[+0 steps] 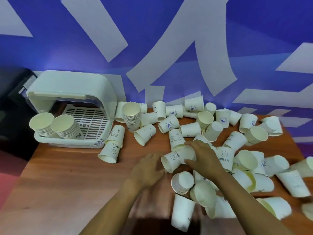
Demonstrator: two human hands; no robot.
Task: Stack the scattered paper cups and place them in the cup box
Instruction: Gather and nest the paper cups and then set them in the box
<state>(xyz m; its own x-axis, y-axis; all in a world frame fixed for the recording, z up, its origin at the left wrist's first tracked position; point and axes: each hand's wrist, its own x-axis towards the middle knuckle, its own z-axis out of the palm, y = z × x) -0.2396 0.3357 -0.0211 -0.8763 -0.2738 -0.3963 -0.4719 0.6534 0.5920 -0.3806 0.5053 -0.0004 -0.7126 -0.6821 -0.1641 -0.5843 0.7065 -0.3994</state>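
The desk [67, 175] is a smooth reddish-brown wood-grain slab, its far edge against a blue and white patterned wall. At its far left corner stands the cup box [71, 85]: a pale, rounded plastic shell, open in front, with a slotted white rack for a floor. Two stacks of cups [55, 126] already lean in its front tray, and a third stack [132, 116] stands on the desk just beside the box.

The loose paper cups [245, 150] lie across the right half of the desk, most on their sides: thin, matte cream cones with rolled rims, some printed with small blue marks or "HELLO".

The step in hand looks like stacking. The right hand [201, 158] curls round the base end of a tipped cup [177, 158] near the middle of the desk, and the left hand [149, 168] is at that cup's open rim, fingers loosely bent; whether it grips is blurred and I cannot tell. The next move likely calls for lining up rims and sliding one cup into another without crushing the soft paper walls.
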